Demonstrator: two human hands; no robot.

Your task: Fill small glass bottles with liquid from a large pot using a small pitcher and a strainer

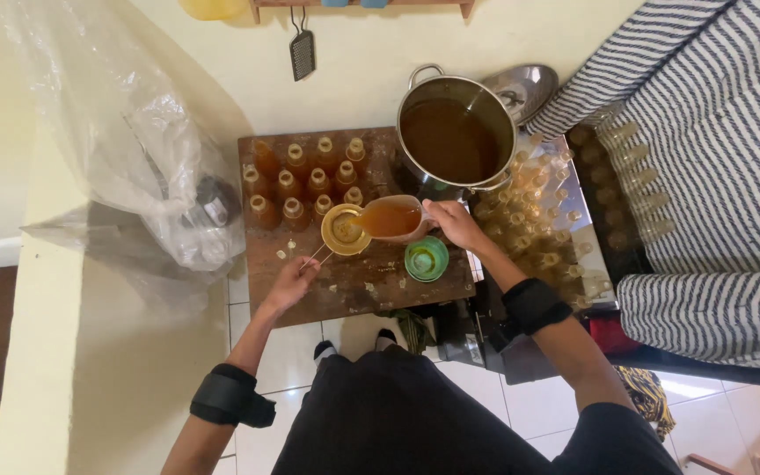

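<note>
Amber-brown liquid fills the plastic jug (390,217) that my right hand (456,223) grips by the handle, tilted so its spout hangs over the yellow strainer (343,230). My left hand (292,282) pinches the strainer's thin handle, holding it above a small bottle at the front of the filled bottles (305,183) standing in rows on the wooden table (354,286). Just beside the jug lies a green lid (426,259). Behind it stands a steel pot (456,134) of the same brown liquid, with empty bottles (543,220) crowded to its right.
</note>
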